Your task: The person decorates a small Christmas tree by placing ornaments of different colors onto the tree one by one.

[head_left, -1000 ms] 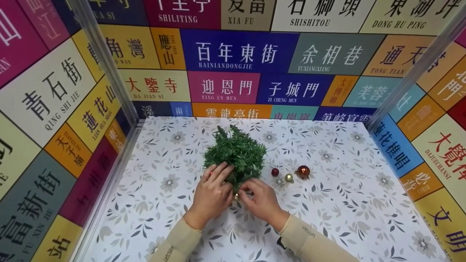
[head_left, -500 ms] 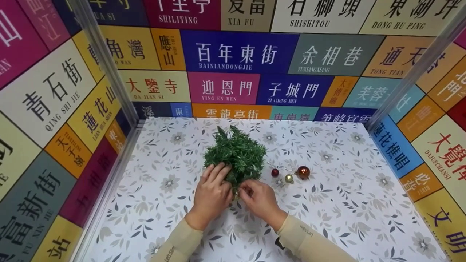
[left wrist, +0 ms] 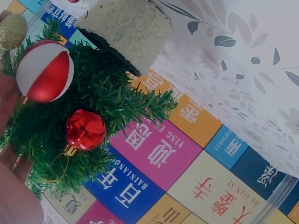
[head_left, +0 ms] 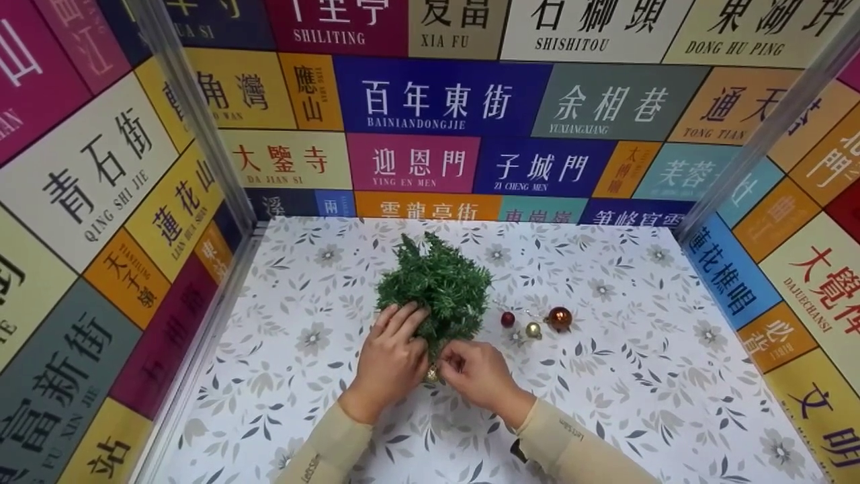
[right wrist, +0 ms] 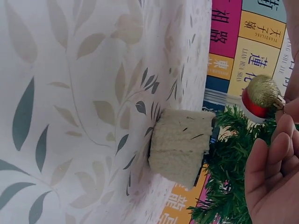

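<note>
A small green artificial Christmas tree (head_left: 437, 286) lies or leans on the table in the head view; its cream fuzzy base (right wrist: 182, 144) shows in both wrist views. My left hand (head_left: 393, 356) grips the tree's near left side, fingers over the branches, thumb hidden in the head view. With thumb and forefinger my right hand (head_left: 482, 370) pinches a gold glittery bauble (right wrist: 264, 91) near its cap, in front of the branches. Among the greenery in the left wrist view are a red-and-white bauble (left wrist: 45, 71) and a shiny red bauble (left wrist: 86, 129) with a gold string.
Right of the tree lie a small dark red bauble (head_left: 508, 318), a small gold bauble (head_left: 533, 329) and a larger copper-red bauble (head_left: 560, 318). Panels with printed signs (head_left: 443, 94) wall in the table (head_left: 638, 349) at the back and sides.
My right hand has shifted slightly toward me, and the gold bauble shows more below the fingers. The left hand and the tree stay nearly still.
</note>
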The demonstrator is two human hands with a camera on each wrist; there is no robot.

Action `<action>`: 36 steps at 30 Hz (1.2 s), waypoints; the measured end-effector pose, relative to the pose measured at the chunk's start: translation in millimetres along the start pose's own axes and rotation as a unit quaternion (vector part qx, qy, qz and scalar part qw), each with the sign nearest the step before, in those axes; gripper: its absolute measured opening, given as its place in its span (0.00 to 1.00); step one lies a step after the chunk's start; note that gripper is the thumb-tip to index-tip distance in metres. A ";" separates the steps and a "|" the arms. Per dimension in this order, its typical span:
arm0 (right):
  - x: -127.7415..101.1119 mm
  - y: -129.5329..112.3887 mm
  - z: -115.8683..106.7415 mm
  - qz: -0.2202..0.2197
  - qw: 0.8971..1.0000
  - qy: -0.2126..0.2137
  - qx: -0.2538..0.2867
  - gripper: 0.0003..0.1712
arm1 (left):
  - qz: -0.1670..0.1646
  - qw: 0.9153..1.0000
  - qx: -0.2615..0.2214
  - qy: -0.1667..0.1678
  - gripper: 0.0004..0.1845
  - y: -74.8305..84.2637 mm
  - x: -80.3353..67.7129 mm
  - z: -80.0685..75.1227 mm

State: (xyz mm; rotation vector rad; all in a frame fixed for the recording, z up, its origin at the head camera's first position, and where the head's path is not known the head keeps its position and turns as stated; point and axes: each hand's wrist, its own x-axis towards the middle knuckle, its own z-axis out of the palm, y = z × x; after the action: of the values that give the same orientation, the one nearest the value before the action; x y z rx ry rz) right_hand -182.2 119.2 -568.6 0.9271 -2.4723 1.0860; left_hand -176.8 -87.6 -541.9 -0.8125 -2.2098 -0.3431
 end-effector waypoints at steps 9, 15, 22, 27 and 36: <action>1.8 -1.6 0.9 0.033 0.999 -0.004 -0.010 0.09 | -0.002 1.000 -0.001 -0.008 0.10 -1.1 0.5 -0.3; 4.8 -2.0 2.6 0.069 0.997 0.017 -0.009 0.08 | -0.008 1.000 0.005 0.003 0.08 -1.5 1.0 2.0; 6.0 -0.6 4.8 0.106 0.993 0.034 0.045 0.09 | -0.016 1.000 0.006 0.021 0.09 -0.5 0.5 4.1; 4.4 2.7 7.5 0.102 0.993 0.020 0.059 0.10 | -0.017 1.000 0.014 0.019 0.09 0.0 -0.6 3.8; 2.7 2.5 5.3 0.072 0.997 0.008 0.017 0.08 | -0.016 1.000 0.012 0.005 0.09 0.3 -0.8 2.3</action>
State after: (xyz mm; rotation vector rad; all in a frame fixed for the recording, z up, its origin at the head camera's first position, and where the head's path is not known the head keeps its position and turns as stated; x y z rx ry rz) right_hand -185.9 115.4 -572.3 0.7576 -2.5477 1.1803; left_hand -177.5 -86.6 -544.1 -0.7619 -2.2157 -0.3340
